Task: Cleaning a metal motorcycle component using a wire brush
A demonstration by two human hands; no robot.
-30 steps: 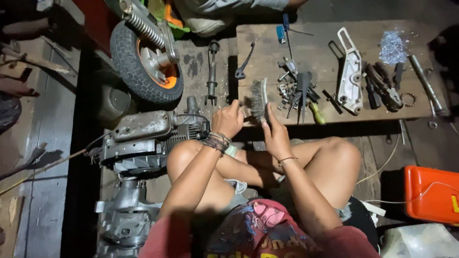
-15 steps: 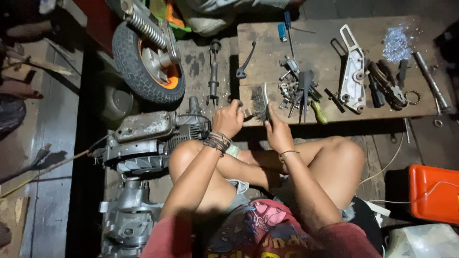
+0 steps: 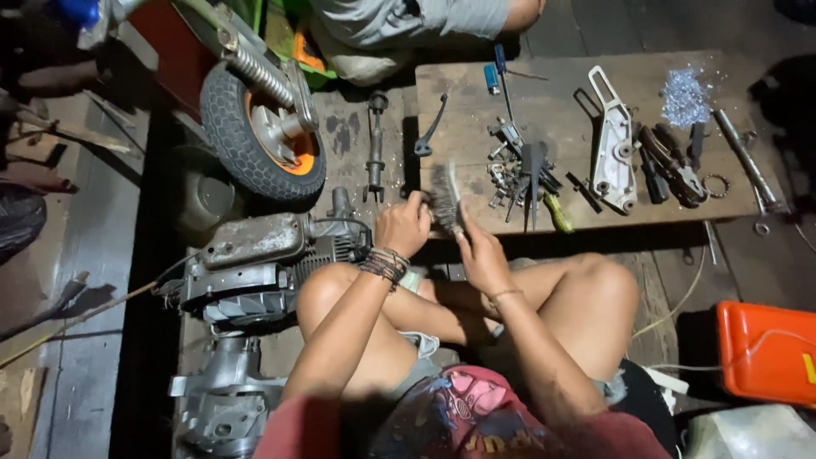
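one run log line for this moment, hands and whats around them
left hand: on wire brush | right hand: beside brush, grip unclear | wooden board: bolts pile, white bracket | engine at left

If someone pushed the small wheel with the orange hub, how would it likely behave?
The wheel looks heavy for its size: thick knobbly tyre, metal hub. It probably would not roll away, since it seems still mounted beside a coil spring on the green frame. The rubber tread should grip rather than slide on the floor.
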